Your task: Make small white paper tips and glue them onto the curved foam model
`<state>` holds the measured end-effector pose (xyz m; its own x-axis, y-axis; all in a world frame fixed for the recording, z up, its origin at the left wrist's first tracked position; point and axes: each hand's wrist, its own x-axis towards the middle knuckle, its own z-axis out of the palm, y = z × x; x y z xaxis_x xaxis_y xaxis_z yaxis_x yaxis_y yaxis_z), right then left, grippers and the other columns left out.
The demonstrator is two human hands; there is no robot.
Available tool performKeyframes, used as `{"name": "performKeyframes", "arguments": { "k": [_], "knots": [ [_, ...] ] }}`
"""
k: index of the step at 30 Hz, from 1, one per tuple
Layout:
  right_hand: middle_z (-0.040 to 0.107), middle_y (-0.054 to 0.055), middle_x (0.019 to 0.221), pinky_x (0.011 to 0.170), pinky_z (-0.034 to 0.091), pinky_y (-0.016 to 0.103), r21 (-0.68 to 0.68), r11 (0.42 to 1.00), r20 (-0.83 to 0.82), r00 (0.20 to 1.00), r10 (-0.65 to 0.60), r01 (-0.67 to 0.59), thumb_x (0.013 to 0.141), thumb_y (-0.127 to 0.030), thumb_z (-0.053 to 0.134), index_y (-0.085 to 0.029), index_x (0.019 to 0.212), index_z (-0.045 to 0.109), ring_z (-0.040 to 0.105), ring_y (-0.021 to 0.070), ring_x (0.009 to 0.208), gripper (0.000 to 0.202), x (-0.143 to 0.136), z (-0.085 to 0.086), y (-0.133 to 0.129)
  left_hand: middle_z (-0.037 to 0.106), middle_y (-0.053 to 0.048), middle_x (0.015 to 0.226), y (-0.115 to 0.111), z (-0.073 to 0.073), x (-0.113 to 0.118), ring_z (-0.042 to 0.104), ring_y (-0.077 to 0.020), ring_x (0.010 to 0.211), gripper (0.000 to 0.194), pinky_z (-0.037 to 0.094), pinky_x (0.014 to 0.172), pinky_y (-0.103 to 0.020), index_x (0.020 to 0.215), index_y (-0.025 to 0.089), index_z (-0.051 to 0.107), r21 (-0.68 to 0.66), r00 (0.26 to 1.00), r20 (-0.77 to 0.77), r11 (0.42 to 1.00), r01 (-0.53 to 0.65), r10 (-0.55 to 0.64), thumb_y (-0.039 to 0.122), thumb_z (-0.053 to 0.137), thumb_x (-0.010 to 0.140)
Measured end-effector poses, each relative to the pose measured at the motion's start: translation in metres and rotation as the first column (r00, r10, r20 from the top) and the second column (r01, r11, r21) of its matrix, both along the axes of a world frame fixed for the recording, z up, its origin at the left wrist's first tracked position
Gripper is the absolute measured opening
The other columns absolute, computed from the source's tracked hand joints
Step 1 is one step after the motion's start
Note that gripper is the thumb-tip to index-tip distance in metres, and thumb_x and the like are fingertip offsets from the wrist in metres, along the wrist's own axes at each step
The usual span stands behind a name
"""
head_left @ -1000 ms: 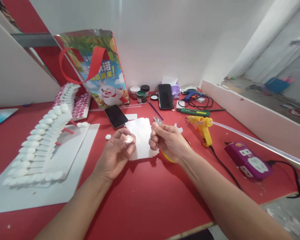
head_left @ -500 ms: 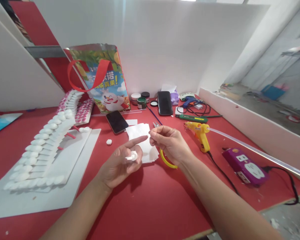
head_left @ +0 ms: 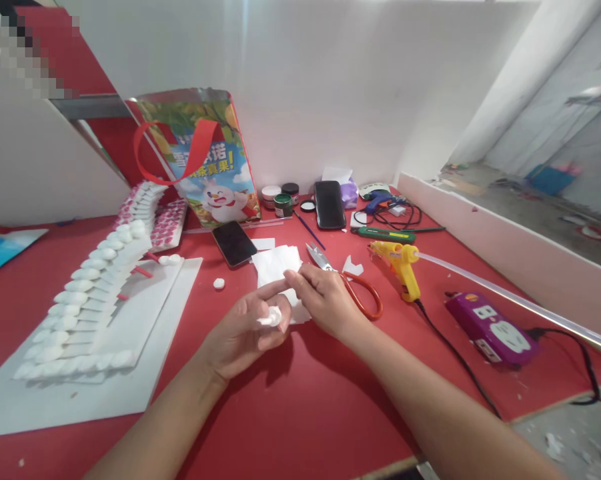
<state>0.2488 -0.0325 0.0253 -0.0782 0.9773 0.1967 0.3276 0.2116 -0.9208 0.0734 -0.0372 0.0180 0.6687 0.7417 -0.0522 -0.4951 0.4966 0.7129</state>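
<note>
My left hand [head_left: 247, 328] is closed round a small white rolled piece [head_left: 271, 317], which looks like paper, with its index finger stretched out to the right. At that fingertip, my right hand [head_left: 325, 297] is pinched shut; anything between its fingers is hidden. Under both hands lies a stack of white paper sheets [head_left: 270, 263]. Scissors with orange handles [head_left: 369, 313] rest just beyond my right hand. To the left, on a white board [head_left: 165, 347], stands a curved white model [head_left: 87, 287] edged with rows of rounded white pieces.
A yellow glue gun [head_left: 403, 263] and a purple power socket [head_left: 490, 330] are at the right, with cables. Behind are a phone [head_left: 234, 243], a black device [head_left: 330, 205], paint jars [head_left: 283, 205], a green cutter [head_left: 385, 235] and a colourful bag [head_left: 215, 160]. A small white lump [head_left: 219, 284] lies nearby.
My right hand has moved left and slightly down, its fingers now over my left index fingertip. More of the scissors shows. The left hand still holds the white piece.
</note>
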Motion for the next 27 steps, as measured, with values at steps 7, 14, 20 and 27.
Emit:
{"name": "performKeyframes", "arguments": {
  "k": [7, 14, 20, 27],
  "knots": [
    [0.044, -0.008, 0.051, 0.040, 0.027, 0.023, -0.215, 0.945, -0.523, 0.847, 0.101, -0.246, 0.087, -0.065, 0.062, -0.019, 0.074, 0.057, 0.039, 0.0071, 0.041, 0.048, 0.002, 0.000, 0.004, 0.063, 0.001, 0.066, -0.001, 0.005, -0.002, 0.039, 0.0002, 0.042, 0.051, 0.037, 0.045, -0.014, 0.123, 0.014, 0.076, 0.006, 0.996, 0.039, 0.997, -0.077, 0.077, 0.035, 0.087, 0.079],
    [0.067, -0.001, 0.073, 0.056, 0.047, 0.024, -0.046, 0.993, -0.484, 0.872, 0.075, -0.111, 0.083, -0.035, 0.071, -0.017, 0.099, 0.069, 0.062, 0.0115, 0.063, 0.025, 0.008, 0.009, 0.003, 0.070, -0.002, 0.072, 0.005, 0.003, 0.002, 0.049, 0.0009, 0.049, 0.025, 0.046, 0.052, -0.010, 0.081, 0.014, 0.080, -0.072, 0.958, -0.072, 0.957, -0.281, 0.276, 0.027, 0.096, 0.067],
    [0.069, 0.001, 0.080, 0.062, 0.047, 0.027, -0.041, 0.987, -0.371, 0.920, 0.127, -0.152, 0.081, -0.033, 0.073, -0.017, 0.091, 0.070, 0.060, 0.0115, 0.067, 0.020, 0.005, 0.009, 0.001, 0.075, -0.004, 0.080, 0.006, 0.001, 0.002, 0.065, -0.0049, 0.064, 0.035, 0.057, 0.066, -0.012, 0.088, 0.012, 0.082, -0.092, 0.934, -0.186, 0.941, -0.326, 0.305, 0.022, 0.100, 0.058],
    [0.065, -0.001, 0.073, 0.057, 0.046, 0.026, -0.116, 0.983, -0.350, 0.932, 0.097, -0.145, 0.080, -0.031, 0.070, -0.017, 0.087, 0.066, 0.057, 0.0107, 0.060, 0.016, 0.003, 0.006, 0.001, 0.077, -0.002, 0.083, 0.008, 0.003, 0.000, 0.065, -0.0039, 0.062, 0.037, 0.058, 0.066, -0.012, 0.088, 0.014, 0.083, -0.066, 0.908, -0.221, 0.923, -0.378, 0.356, 0.021, 0.100, 0.056]
  ]
}}
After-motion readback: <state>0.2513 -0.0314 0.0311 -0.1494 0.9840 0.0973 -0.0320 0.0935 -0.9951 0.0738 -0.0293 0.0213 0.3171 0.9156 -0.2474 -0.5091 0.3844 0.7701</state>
